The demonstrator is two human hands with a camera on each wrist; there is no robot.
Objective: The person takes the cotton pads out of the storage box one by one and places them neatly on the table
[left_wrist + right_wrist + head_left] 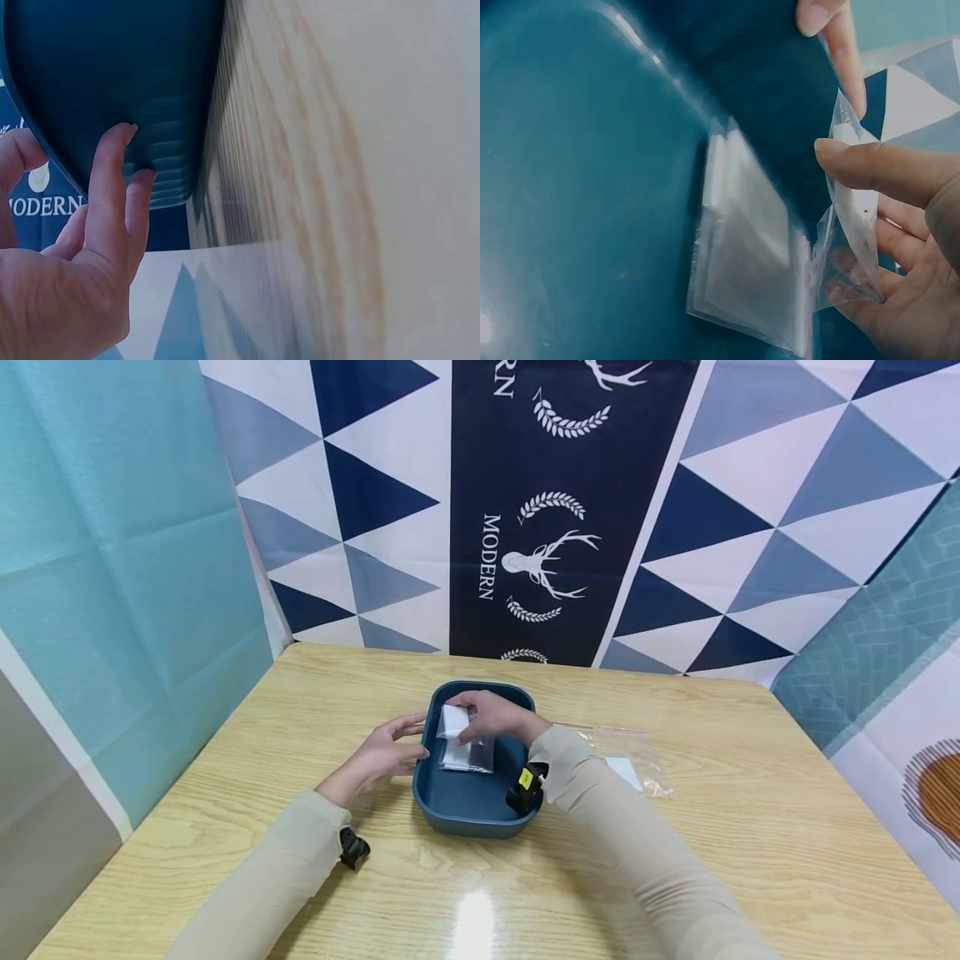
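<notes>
A dark blue plastic bin stands on the wooden table. My left hand touches its left wall, fingers fairly straight along the outside and a thumb near the rim; the left wrist view shows the fingertips against the ribbed side. Over the bin, my right hand pinches a small clear plastic bag with a white piece inside, thumb on one face and fingers behind. Below it, more clear bags with white contents lie in the bin, stacked near its left wall.
Right of the bin, partly behind my right forearm, clear plastic bags lie flat on the table, one with a white piece. A patterned cloth hangs behind the table's far edge, and a teal cloth at the left.
</notes>
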